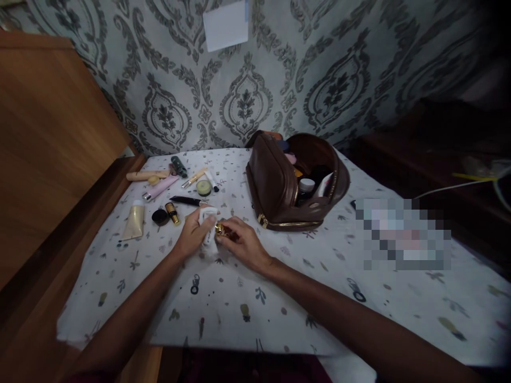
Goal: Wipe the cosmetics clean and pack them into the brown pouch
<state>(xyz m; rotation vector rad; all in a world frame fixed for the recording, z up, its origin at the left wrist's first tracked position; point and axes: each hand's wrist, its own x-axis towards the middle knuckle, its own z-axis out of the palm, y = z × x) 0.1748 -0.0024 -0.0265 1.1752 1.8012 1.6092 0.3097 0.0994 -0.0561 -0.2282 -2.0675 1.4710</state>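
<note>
My left hand (191, 235) is closed on a crumpled white wipe (208, 217). Facing it, my right hand (245, 244) pinches a small item with a shiny gold end (219, 229), which touches or nearly touches the wipe; its kind is hidden by my fingers. Just beyond my left hand lies a black pen-like stick (187, 200). To the left are a small black-and-gold tube (172, 213), a round black pot (160, 216) and a beige squeeze tube (134, 219).
An unzipped brown makeup bag (271, 178) full of cosmetics stands behind my right hand. More cosmetics lie at the back left, among them a pink tube (160, 188) and a round green-lidded pot (203, 187). A blurred-out object (403, 234) lies right; a wooden cabinet (51, 133) rises left.
</note>
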